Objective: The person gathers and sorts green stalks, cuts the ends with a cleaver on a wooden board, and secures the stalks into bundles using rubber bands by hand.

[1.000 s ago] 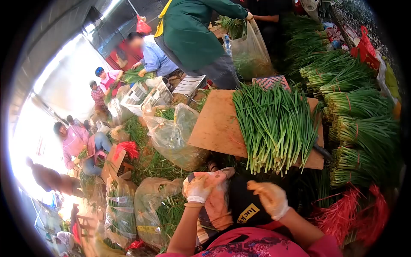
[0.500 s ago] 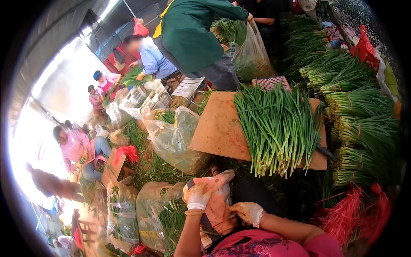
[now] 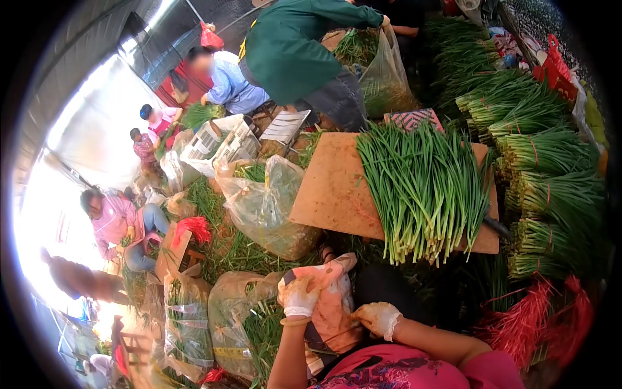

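My left hand [image 3: 300, 296], in a stained white glove, rests at the left edge of the orange patterned cloth [image 3: 334, 310] over my leg. Its fingers are curled, and whatever they may hold is hidden. Against the cloth's right side lies my right hand [image 3: 378, 319], also gloved, with fingers bent together and their tips hard to see. Beyond my hands, a brown board [image 3: 337, 185] carries a loose spread of garlic chives [image 3: 424, 194], pale stem ends towards me.
Tied chive bundles [image 3: 534, 152] are stacked along the right. Red ties [image 3: 518, 324] hang at lower right. Clear plastic bags [image 3: 269, 207] with green scraps stand to the left. A person in a green coat [image 3: 304, 52] bends over another bag [image 3: 389, 78]; several people sit farther left.
The view has shifted slightly. The person in green has leaned further right over the bag. My hands keep nearly the same place on the cloth.
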Motion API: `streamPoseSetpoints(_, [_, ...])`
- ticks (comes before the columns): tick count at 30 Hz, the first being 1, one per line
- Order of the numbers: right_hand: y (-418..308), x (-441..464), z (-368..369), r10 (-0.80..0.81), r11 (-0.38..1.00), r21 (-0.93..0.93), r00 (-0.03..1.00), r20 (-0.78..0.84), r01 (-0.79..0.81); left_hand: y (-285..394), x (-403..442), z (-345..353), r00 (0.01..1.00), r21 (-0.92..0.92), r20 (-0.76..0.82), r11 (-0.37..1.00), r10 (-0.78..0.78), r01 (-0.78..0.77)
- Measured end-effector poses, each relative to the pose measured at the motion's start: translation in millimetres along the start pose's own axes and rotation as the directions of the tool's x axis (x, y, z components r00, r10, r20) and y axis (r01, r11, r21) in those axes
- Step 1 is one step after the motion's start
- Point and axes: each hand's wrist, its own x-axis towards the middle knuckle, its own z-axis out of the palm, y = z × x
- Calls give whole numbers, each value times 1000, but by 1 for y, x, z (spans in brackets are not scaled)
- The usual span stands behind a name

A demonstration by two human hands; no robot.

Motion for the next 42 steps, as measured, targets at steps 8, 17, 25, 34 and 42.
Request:
streamPoseSetpoints(8, [1,0,2,16,1000,-16,999,30,-15,2,0,-4,1000,28,0,1000,0,0])
streamPoseSetpoints(17, [2,-2,2,31,999,9,999,36,-32,1,-3,-4,999,23,-38,1000,9,-8])
streamPoseSetpoints(25, [2,-2,3,41,999,-17,998,37,-40,1,-4,-4,999,-23,-19,999,-34,33])
streamPoseSetpoints(34, [-3,-1,-2,30,998,-59,998,60,-27,-5,-4,2,1000,37,-28,999,-14,15])
streamPoseSetpoints(42, [-3,4,-6,75,991,-122,977,199,-51,-1,-3,-4,1000,23,3,999,-31,31])
